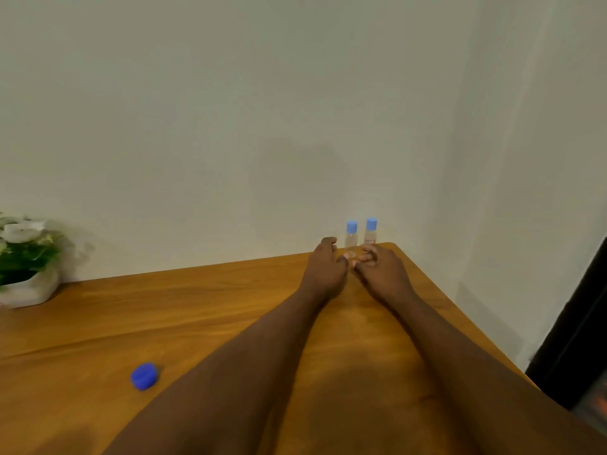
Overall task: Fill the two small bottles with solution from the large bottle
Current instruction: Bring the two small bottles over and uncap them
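At the far right corner of the wooden table (197, 307), against the wall, I see two small clear bottles (351, 236) with blue caps, upright and side by side. My left hand (325, 269) and right hand (382, 267) reach just in front of them, fingers loosely curled and unclenched, gripping nothing I can make out. A loose blue cap (144, 376) lies near my left forearm; a potted plant (24, 257) sits far left. No large bottle is visible. The small bottles look light, thin-walled and easily tipped, so I would grip each around its body.
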